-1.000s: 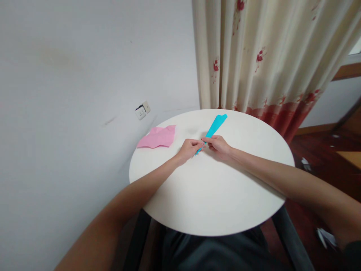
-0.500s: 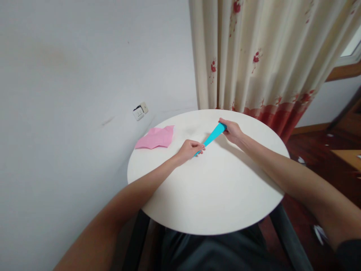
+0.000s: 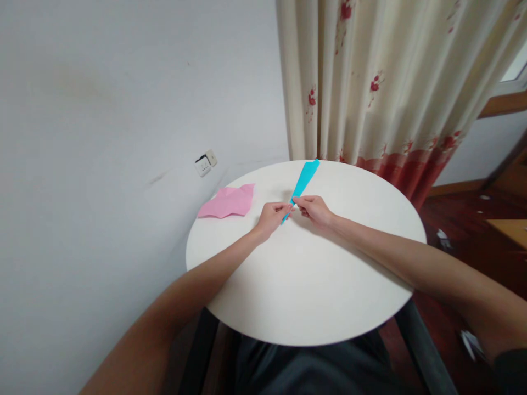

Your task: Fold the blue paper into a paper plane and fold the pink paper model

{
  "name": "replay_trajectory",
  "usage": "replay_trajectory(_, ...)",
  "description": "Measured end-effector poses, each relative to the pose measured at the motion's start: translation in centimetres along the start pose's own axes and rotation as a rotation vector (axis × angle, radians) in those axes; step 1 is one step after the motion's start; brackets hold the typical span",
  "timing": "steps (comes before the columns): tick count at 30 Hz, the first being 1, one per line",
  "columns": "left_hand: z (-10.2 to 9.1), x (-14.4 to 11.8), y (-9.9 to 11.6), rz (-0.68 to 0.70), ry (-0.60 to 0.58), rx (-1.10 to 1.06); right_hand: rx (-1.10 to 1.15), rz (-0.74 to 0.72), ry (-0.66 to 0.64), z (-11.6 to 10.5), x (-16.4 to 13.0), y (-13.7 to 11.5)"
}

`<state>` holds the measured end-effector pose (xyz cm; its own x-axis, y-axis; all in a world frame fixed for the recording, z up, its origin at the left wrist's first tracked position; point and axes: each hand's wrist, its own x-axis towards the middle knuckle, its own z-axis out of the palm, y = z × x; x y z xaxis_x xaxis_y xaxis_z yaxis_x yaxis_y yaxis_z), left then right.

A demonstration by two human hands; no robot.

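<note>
Head view shows two bare hands meeting over a round white table (image 3: 313,285). Left hand (image 3: 272,215) and right hand (image 3: 313,208) both pinch the near, pointed end of a long, thin, folded blue paper strip (image 3: 302,181). Fingers on each hand are closed tight on that tip, almost touching each other. Holding it from both sides probably keeps the small point from slipping. Most of the blue paper lies flat on the table and points away toward a cream curtain with red flowers (image 3: 370,82). A crumpled pink paper sheet (image 3: 227,202) lies near the left hand, apart from it. A small white wall socket (image 3: 206,162) sits on the wall behind.
</note>
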<state>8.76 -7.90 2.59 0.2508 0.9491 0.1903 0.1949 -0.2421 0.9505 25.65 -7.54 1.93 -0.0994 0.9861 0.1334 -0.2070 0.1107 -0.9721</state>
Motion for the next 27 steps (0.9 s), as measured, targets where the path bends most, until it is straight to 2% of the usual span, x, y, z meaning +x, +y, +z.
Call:
replay_trajectory(2,0.1,0.0,0.0,0.010,-0.029,-0.006,-0.045,-0.035,0.067,0.0,0.0,0.2)
replay_trajectory(6,0.2,-0.3,0.3,-0.010,-0.071,0.016,-0.023,-0.077,0.185,-1.3,0.8,-0.2)
replay_trajectory(14,0.0,-0.2,0.1,-0.031,-0.058,0.027,0.095,-0.056,0.354,-3.8,2.1,-1.7)
replay_trajectory(16,0.0,0.0,0.0,0.000,-0.007,-0.002,0.025,-0.032,0.348,-3.8,2.0,-1.6)
replay_trajectory(19,0.2,0.1,-0.1,0.050,0.029,-0.012,-0.149,0.008,0.283,-2.7,1.4,-0.9)
replay_trajectory(23,0.5,0.2,-0.5,0.110,-0.029,0.010,-0.370,0.005,0.153,-0.7,0.4,0.2)
replay_trajectory(27,0.6,0.2,-1.1,0.115,-0.087,0.006,-0.527,-0.045,0.081,-0.5,0.2,0.8)
